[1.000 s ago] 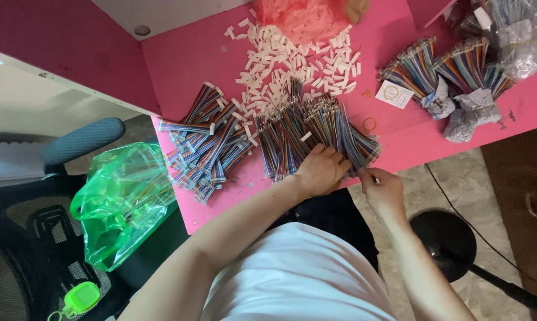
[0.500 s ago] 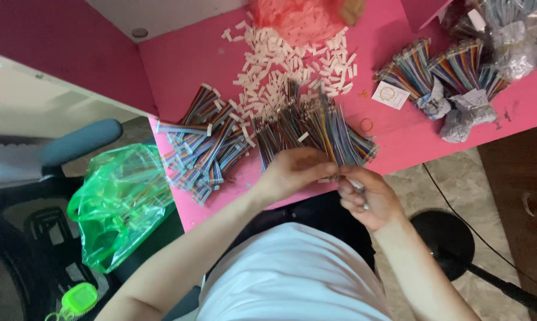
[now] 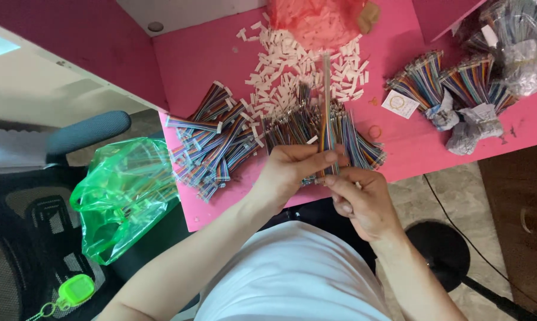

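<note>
Around the hands, the pink worktop (image 3: 221,59) is crowded. Just beyond them lies a loose heap of rainbow ribbon cables (image 3: 346,134), and to its left a second heap with white connector ends (image 3: 212,145), the two nearly touching. Farther back, small white connector housings (image 3: 298,62) are scattered in a broad patch, with a crumpled red plastic bag (image 3: 316,21) behind them. Well apart on the right, tied cable bundles (image 3: 453,95) lie beside a small white label with a ring on it (image 3: 399,104), and clear bags holding more cables (image 3: 512,41) sit at the far right corner. Off the worktop's left edge hangs a green plastic bag (image 3: 123,193) with coloured cables showing through it, next to a dark chair (image 3: 84,134).

At the near edge, the left hand (image 3: 295,172) and right hand (image 3: 363,199) meet, fingers closed together on one ribbon cable (image 3: 326,107), which stands upright from the pinch and rises across the heap. Both forearms reach up from the bottom, bent inward.
</note>
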